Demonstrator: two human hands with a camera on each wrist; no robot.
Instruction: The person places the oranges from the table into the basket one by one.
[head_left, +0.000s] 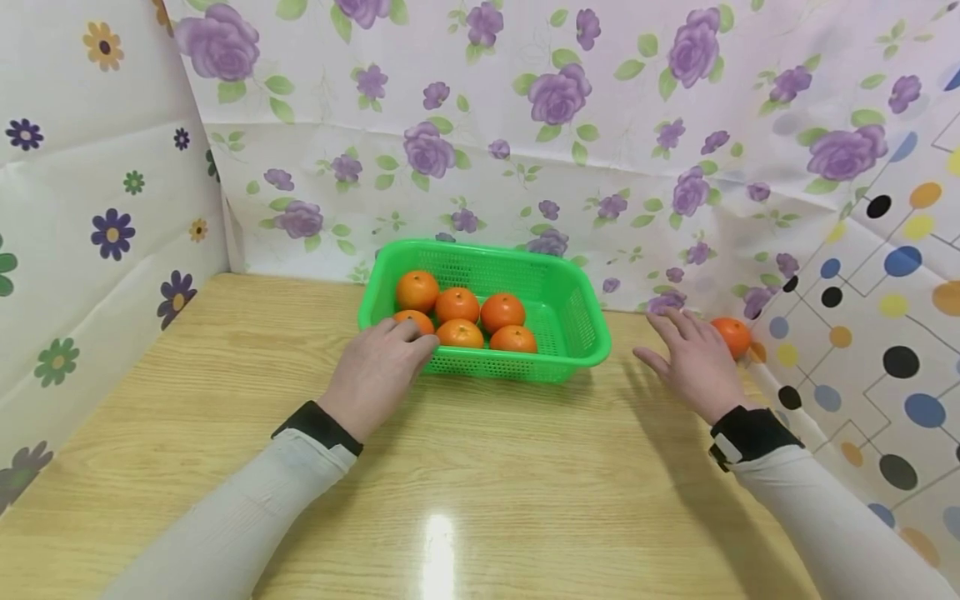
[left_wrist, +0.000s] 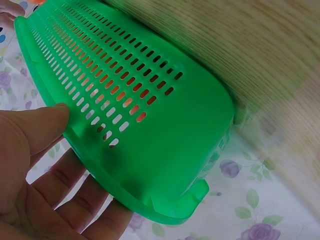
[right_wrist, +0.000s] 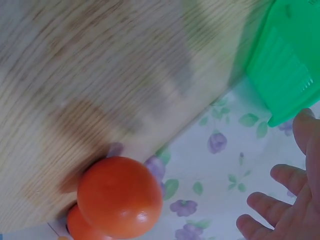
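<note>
A green perforated plastic basket (head_left: 555, 367) stands near the back of the table with several oranges (head_left: 457, 307) toward its left side. My left hand (head_left: 380, 367) grips the basket's front rim near the left corner. In the left wrist view its thumb (left_wrist: 47, 125) lies on the outer wall, with the fingers over the rim. My right hand (head_left: 697, 362) is apart from the basket's right end, fingers spread and holding nothing. Just beyond it sits an orange (head_left: 732, 337). The right wrist view shows a large orange (right_wrist: 120, 197), with part of another orange (right_wrist: 82, 225) behind it.
A wood-grain table (head_left: 480, 483) spans the foreground. Purple-flowered sheeting (head_left: 480, 150) rises directly behind the basket. Flower-print sheeting (head_left: 97, 250) borders the left, and dotted sheeting (head_left: 885, 350) stands close to the right hand and the orange there.
</note>
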